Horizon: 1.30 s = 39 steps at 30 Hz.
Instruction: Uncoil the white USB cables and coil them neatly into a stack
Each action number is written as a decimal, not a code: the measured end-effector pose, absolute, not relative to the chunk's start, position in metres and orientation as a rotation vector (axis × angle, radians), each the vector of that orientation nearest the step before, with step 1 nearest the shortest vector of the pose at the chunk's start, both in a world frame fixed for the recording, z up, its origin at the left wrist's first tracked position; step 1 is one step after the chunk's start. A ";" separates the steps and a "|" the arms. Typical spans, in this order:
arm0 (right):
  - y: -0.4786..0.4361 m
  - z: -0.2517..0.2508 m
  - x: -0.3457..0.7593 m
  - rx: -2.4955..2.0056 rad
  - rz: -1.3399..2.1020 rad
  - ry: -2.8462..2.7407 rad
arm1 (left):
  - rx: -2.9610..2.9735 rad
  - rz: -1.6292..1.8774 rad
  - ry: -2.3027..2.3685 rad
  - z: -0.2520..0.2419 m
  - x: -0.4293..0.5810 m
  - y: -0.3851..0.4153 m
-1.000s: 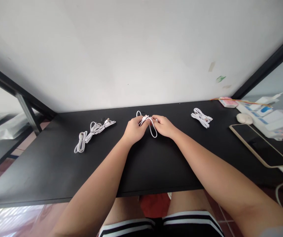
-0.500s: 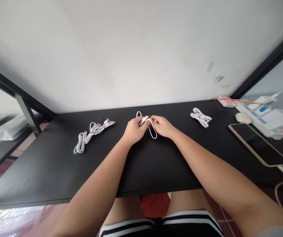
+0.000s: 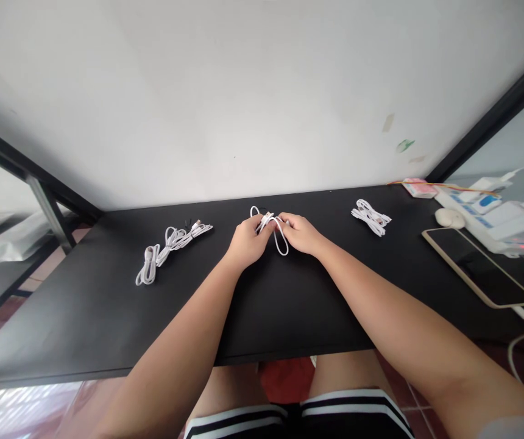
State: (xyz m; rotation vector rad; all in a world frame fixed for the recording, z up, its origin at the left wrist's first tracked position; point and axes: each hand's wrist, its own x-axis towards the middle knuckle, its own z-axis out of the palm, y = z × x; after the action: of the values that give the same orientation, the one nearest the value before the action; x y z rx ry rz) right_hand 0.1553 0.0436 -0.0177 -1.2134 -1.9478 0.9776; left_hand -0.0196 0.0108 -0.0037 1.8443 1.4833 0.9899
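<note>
Between my hands, above the middle of the black table (image 3: pixel 289 311), is a white charging cable (image 3: pixel 282 244). My left hand (image 3: pixel 249 242) is closed around its gathered strands, with a loop standing out behind the fingers. My right hand (image 3: pixel 302 233) pinches the same cable from the other side. One loop hangs down between the two hands toward the tabletop. A pale plug end shows near the left fingertips; the fingers hide much of the rest.
Coiled white cables (image 3: pixel 176 239) lie to the left, and another white cable bundle (image 3: pixel 370 217) lies to the right. Farther right are a phone (image 3: pixel 481 266) with a cord plugged in, a white earbud case (image 3: pixel 449 217) and a power strip (image 3: pixel 472 213). A wall (image 3: pixel 244 103) rises behind the table.
The cable has shifted slightly in my fingers, and its hanging loop sits a little farther left. Both hands keep nearly the same place. The other cables lie still.
</note>
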 end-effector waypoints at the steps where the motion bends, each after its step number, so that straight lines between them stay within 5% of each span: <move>1: 0.044 -0.018 0.155 -1.211 0.979 -1.948 | 1.843 0.986 1.485 -0.003 -0.019 0.010; 16: 0.043 -0.016 0.155 -0.974 1.328 -1.773 | 1.824 0.990 1.503 -0.001 -0.019 0.009; 39: 0.039 -0.017 0.155 -0.837 1.380 -1.780 | 1.817 0.996 1.505 0.000 -0.019 0.007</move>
State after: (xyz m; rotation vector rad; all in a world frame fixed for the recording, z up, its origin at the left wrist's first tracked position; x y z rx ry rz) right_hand 0.1547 0.0390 -0.0170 -0.8373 -1.7801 1.3804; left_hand -0.0190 0.0074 0.0003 1.8168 1.5052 0.9961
